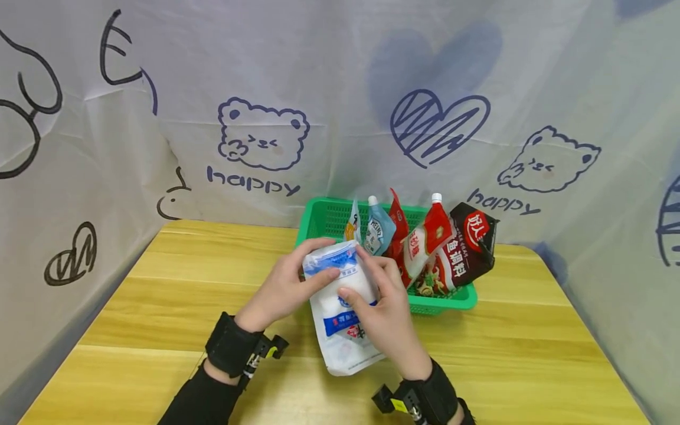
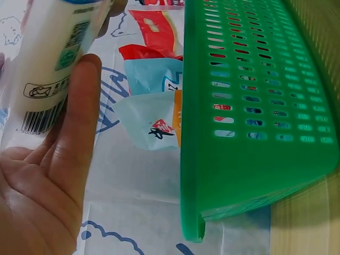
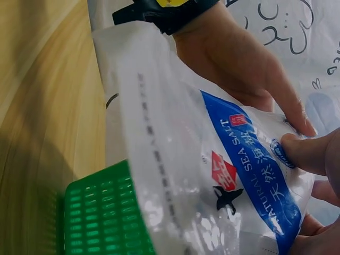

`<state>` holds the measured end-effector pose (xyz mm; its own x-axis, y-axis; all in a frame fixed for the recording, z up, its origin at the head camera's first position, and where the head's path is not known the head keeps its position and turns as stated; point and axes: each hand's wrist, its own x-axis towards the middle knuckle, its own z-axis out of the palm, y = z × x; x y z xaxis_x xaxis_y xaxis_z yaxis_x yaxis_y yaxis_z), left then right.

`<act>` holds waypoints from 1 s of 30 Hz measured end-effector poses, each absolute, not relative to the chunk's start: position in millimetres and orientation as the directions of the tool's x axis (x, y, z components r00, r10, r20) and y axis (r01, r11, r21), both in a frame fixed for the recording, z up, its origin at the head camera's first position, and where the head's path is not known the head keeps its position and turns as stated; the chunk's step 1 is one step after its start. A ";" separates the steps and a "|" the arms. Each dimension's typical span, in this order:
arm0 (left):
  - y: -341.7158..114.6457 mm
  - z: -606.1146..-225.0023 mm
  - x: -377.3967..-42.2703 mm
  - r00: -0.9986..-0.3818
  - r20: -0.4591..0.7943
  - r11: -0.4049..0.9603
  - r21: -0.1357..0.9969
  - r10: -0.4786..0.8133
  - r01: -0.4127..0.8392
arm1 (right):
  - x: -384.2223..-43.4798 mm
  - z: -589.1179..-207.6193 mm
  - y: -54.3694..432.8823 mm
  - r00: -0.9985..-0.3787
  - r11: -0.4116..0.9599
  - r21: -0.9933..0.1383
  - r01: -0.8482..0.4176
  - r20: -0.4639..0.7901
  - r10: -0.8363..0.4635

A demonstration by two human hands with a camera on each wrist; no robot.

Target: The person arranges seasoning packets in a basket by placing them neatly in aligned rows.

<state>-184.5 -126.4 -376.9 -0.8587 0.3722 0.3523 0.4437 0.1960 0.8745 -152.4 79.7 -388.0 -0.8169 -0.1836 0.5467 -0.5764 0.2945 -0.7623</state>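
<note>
A white and blue bag of sea salt [image 1: 340, 348] is held up in front of a green basket [image 1: 443, 302]. My left hand [image 1: 289, 288] grips its upper left side, thumb on the front and fingers behind. With thumb and fingers, my right hand [image 1: 390, 319] pinches the bag's right side. The right wrist view shows the words "Natural Sea Salt" on the bag [image 3: 218, 186]. In the left wrist view, a barcode is visible on the back of the bag [image 2: 45, 101]; the palm of the left hand [image 2: 48, 186] is beneath it.
Inside the basket stand a dark brown fish seasoning pouch [image 1: 470, 248], a red and white pouch with a white cap [image 1: 425, 242], a light blue Heinz pouch [image 1: 378, 227], a red pouch [image 1: 397, 224] and a pale packet [image 1: 353, 224]. A drawn-on white cloth [image 1: 340, 118] hangs behind the wooden table [image 1: 202, 260].
</note>
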 end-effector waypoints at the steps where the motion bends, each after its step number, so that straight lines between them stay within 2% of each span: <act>1: -126.3 -377.0 -184.9 -0.861 0.356 0.200 0.873 0.362 0.445 | -152.7 -388.4 79.6 -0.815 0.301 -0.757 -0.579 0.548 -0.188; 13: -123.7 -380.5 -185.4 -0.864 0.399 0.157 0.874 0.306 0.460 | -156.6 -382.0 93.6 -0.825 0.295 -0.770 -0.565 0.518 -0.227; 23: -126.2 -381.1 -184.8 -0.864 0.449 0.060 0.879 0.226 0.473 | -162.5 -374.1 116.0 -0.895 0.318 -0.847 -0.426 0.341 -0.289; 30: -125.9 -382.0 -185.7 -0.856 0.465 0.026 0.876 0.226 0.482 | -163.9 -373.7 119.7 -0.909 0.353 -0.845 -0.402 0.323 -0.263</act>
<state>-185.7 -125.9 -382.0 -0.8561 0.2262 0.4646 0.4820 0.0256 0.8758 -163.9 119.7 -373.7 -0.9093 -0.2627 0.3226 -0.4018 0.3529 -0.8450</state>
